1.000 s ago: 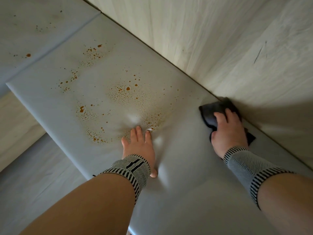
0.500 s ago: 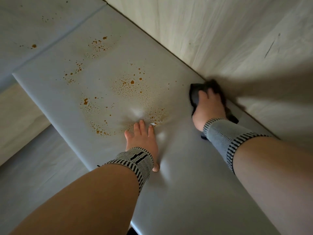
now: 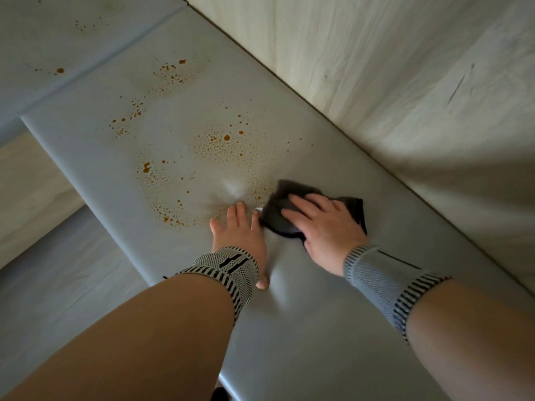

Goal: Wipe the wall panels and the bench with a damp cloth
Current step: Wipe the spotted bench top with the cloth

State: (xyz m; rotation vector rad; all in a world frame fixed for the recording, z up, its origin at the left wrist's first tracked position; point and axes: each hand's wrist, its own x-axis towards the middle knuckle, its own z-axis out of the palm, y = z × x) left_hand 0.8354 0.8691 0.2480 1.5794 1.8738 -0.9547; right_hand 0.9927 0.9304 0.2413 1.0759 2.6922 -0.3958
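On bench [image 3: 318, 328], right hand [image 3: 327, 227] flattens cloth [image 3: 278, 218].

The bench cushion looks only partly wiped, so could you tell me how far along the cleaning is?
Done: the bench near the person shows no spots. In hand: the right hand presses the dark cloth flat at the edge of the orange-brown spots, while the left hand braces on the cushion. Left: most spots, plus a few on the next cushion. The wall panel bears a dark mark.
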